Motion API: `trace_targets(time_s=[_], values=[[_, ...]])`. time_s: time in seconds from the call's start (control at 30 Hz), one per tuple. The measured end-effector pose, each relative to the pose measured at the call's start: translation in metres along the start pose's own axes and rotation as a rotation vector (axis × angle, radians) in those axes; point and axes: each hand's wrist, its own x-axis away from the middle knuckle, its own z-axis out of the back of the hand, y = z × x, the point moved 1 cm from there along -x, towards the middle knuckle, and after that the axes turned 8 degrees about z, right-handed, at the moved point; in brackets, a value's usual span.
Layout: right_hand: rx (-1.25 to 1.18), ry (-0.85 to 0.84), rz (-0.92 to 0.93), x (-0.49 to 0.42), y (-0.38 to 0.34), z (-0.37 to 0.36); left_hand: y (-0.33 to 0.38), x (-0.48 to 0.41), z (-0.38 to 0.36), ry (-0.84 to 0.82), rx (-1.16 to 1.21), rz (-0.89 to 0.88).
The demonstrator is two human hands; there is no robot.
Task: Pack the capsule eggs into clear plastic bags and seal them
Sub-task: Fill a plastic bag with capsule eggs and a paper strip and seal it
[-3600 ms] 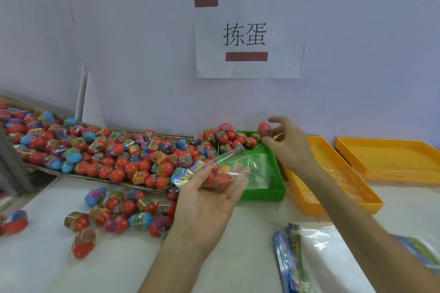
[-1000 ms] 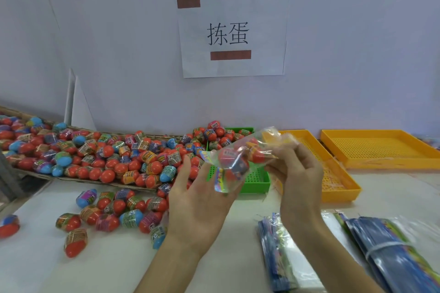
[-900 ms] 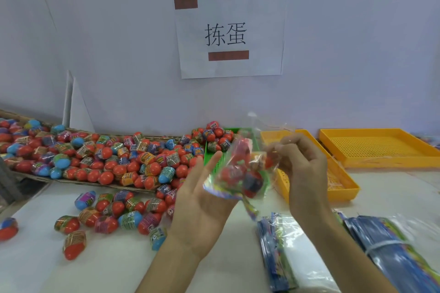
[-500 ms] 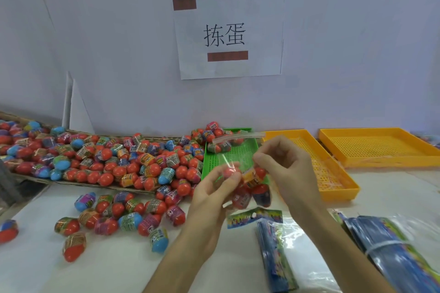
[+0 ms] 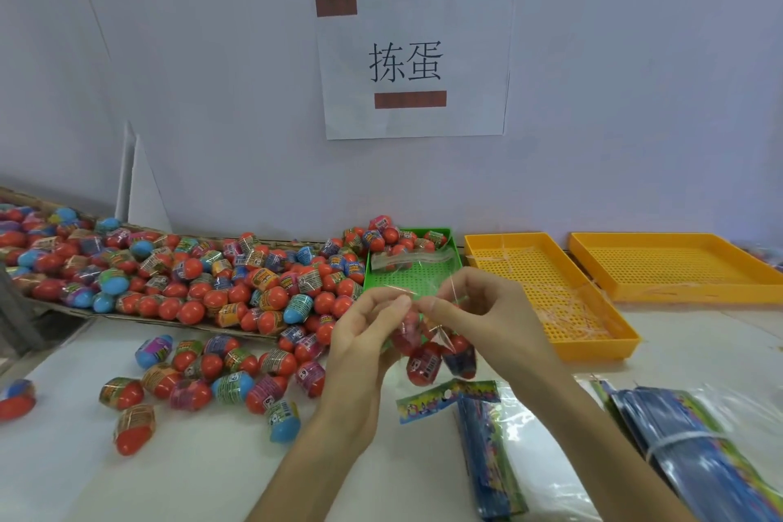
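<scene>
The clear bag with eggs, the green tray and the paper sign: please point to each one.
clear bag (image 5: 432, 356), head view, on the eggs inside its lower part.
green tray (image 5: 417, 282), head view, on its bare perforated floor.
paper sign (image 5: 413, 64), head view, on its printed characters.

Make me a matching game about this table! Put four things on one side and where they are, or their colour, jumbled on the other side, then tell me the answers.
Things:
1. bag of eggs
2. paper sign
3. far right tray
4. tray beside the egg pile

Matches:
A. green
B. stuck on the wall
C. pinched at the top by the left hand and right hand
D. yellow

Answers: 1-C, 2-B, 3-D, 4-A
</scene>
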Motion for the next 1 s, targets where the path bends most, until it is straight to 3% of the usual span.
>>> trace_targets(time_s=[0.2,0.37,0.63,0.83,1.0], values=[[-0.083,0.091,0.032,-0.002,0.002,0.002,0.004,0.001,0.005,0.178,0.015,-0.004],[-0.104,0.145,0.028,-0.001,0.003,0.002,0.007,0.004,0.000,0.206,0.040,-0.042],[-0.072,0.090,0.040,0.003,0.004,-0.009,0.009,0.002,0.002,0.303,0.013,-0.085],[-0.107,0.103,0.052,0.003,0.002,-0.007,0.008,0.001,0.004,0.327,0.077,-0.096],[-0.140,0.101,0.045,0.004,0.003,-0.009,0.009,0.000,0.007,0.252,0.178,-0.026]])
